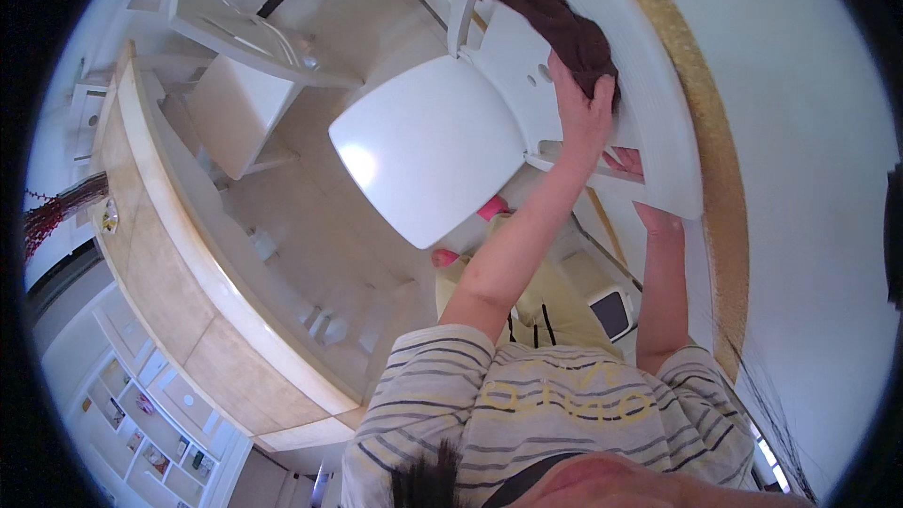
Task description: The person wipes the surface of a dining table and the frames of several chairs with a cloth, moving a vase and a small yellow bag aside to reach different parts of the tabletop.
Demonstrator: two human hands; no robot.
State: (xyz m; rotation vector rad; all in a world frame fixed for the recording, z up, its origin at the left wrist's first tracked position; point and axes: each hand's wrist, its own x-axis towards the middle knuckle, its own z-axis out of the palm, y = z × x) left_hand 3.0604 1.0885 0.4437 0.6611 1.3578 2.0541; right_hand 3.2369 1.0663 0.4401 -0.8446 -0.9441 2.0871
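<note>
A dark brown cloth [575, 32] lies bunched against the white backrest [659, 113] of a chair. My left hand [582, 102] grips the near end of this cloth, thumb and fingers around it. My right hand [626, 161] holds the near end of the backrest; its fingers show through a gap while the palm is hidden behind the top rail. The chair's smooth white seat [430, 148] reflects a bright spot of light. Holes [543, 73] pierce the lower panel of the backrest.
A second white chair [240, 106] stands at the upper left. Along the left curves a table with a tan tiled top [169, 289], bearing dried red stems [60, 215]. A white wall [804, 155] with a tan strip is close on the right. Shelves [152, 430] hold small items at lower left.
</note>
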